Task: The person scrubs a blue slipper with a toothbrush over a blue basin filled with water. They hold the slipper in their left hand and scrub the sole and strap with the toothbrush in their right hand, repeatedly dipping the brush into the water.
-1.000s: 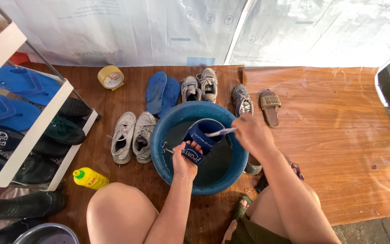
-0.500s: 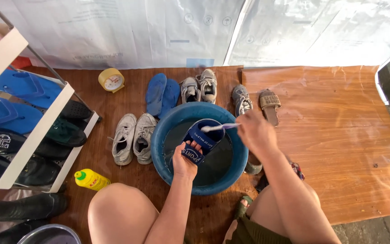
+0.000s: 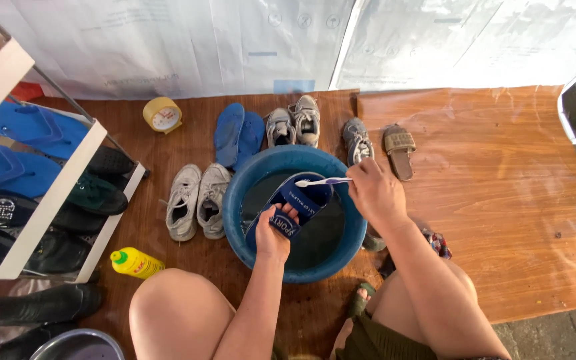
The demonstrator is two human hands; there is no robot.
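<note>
Both arms are bare from the wrist up — no sleeves, no watch, no bracelet, no gloves on the left hand (image 3: 273, 235) or the right hand (image 3: 375, 193). The knees and thighs are bare too, and dark olive-green shorts (image 3: 368, 337) show at the bottom edge between the legs. Low down by the right leg a foot wears a green sandal (image 3: 361, 298) with a broad strap across the toes — only part of it can be seen.
</note>
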